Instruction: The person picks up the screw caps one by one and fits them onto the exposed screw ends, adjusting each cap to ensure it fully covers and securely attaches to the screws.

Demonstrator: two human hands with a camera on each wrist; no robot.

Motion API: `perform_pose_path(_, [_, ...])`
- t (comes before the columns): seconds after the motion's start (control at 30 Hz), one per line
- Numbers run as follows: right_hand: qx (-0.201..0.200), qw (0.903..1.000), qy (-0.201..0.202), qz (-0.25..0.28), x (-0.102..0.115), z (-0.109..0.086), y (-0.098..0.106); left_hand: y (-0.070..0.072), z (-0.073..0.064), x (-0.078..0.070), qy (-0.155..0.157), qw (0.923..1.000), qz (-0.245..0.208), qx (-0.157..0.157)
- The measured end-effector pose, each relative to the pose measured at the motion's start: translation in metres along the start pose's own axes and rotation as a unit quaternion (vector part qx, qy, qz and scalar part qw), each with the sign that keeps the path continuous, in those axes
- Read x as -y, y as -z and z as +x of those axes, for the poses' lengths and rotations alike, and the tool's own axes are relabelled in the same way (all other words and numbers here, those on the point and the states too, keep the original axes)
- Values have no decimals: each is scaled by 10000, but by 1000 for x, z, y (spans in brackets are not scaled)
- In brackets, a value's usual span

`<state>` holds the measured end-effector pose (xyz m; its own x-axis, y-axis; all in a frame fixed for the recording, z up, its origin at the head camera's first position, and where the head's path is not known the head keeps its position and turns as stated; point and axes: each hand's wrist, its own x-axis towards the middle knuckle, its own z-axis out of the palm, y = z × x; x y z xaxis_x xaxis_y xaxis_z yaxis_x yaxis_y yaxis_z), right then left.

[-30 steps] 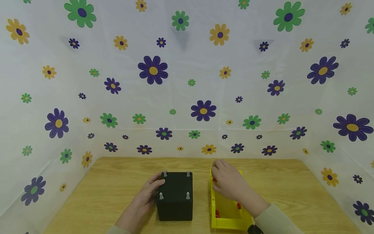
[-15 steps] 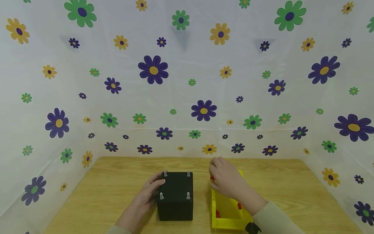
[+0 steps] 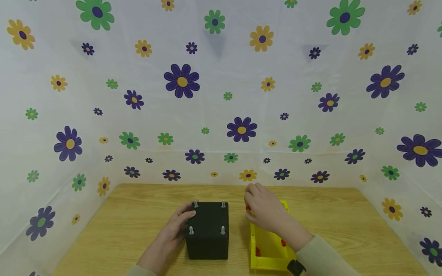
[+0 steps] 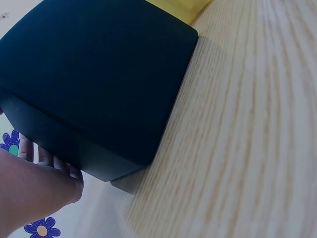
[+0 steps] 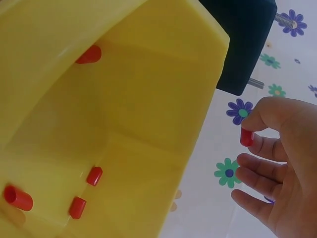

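A black block [image 3: 208, 230] stands on the table, with a threaded metal stud [image 3: 222, 230] rising near each corner of its top. My left hand [image 3: 170, 230] grips the block's left side, thumb on the top edge. Between thumb and index finger, my right hand [image 3: 266, 209] pinches a small red cap [image 5: 246, 137], a short hollow-looking cylinder. This hand is above the far left edge of a yellow bin [image 3: 253, 245]. Inside the bin lie several more red caps [image 5: 94, 176], one showing its open end in the right wrist view.
The wood-grain table [image 3: 121, 222] runs back to a white flowered sheet [image 3: 221, 115] that encloses it on three sides. The bin stands a short way right of the block. A dark band [image 3: 296, 267] sits at my right wrist, by the bin's near right corner.
My right hand has moved slightly left and up, lifting the red cap out past the bin's left edge. The left hand and the block stay where they were.
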<state>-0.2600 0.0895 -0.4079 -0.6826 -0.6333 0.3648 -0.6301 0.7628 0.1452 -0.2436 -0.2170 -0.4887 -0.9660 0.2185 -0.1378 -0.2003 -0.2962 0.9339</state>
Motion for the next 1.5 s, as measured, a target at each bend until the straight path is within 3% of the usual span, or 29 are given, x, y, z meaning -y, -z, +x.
perform_pose_path(0.53, [218, 9996, -112, 117, 7, 16, 7, 0, 1, -1, -80, 10000, -40, 21])
perform_pose_path(0.87, [-87, 9999, 137, -42, 11, 22, 11, 0, 1, 0, -71, 10000, -44, 43])
perform_pose_path(1.5, [-205, 9994, 213, 155, 20, 38, 16, 1, -1, 0, -44, 9998, -102, 148])
